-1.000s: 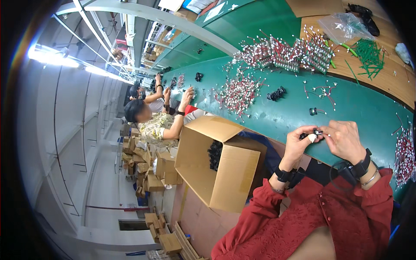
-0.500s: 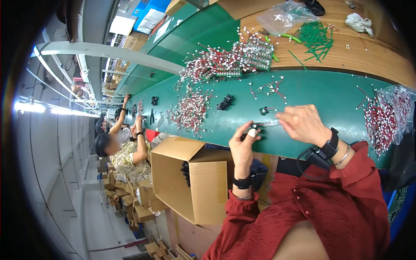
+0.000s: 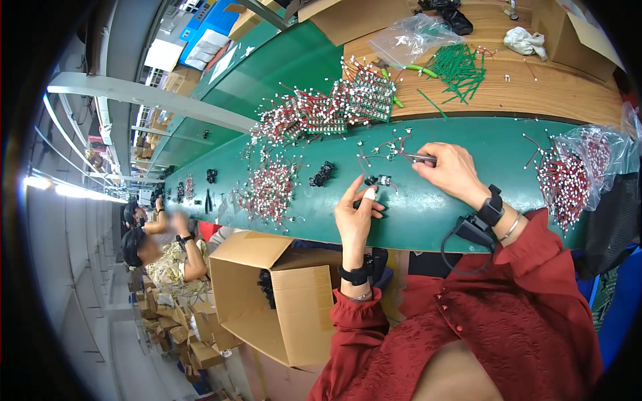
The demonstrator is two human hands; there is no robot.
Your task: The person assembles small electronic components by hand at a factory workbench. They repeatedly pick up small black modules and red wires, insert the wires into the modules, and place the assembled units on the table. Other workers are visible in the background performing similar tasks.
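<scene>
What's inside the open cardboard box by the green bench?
Inside the cardboard box, a cluster of black parts shows; the box's right-hand panel covers whatever lies behind it.

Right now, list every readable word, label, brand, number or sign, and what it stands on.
None can be read.
White sheet on the green panel: any print is too small and blurred.
Large cardboard box: no text shows.
Metal tool in the right hand: no legible marking.

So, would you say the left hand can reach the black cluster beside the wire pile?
Probably yes: the black cluster lies ahead and leftward of the left hand, with nothing visible between them, though the small black part at its fingertips may hinder the grip.
</scene>
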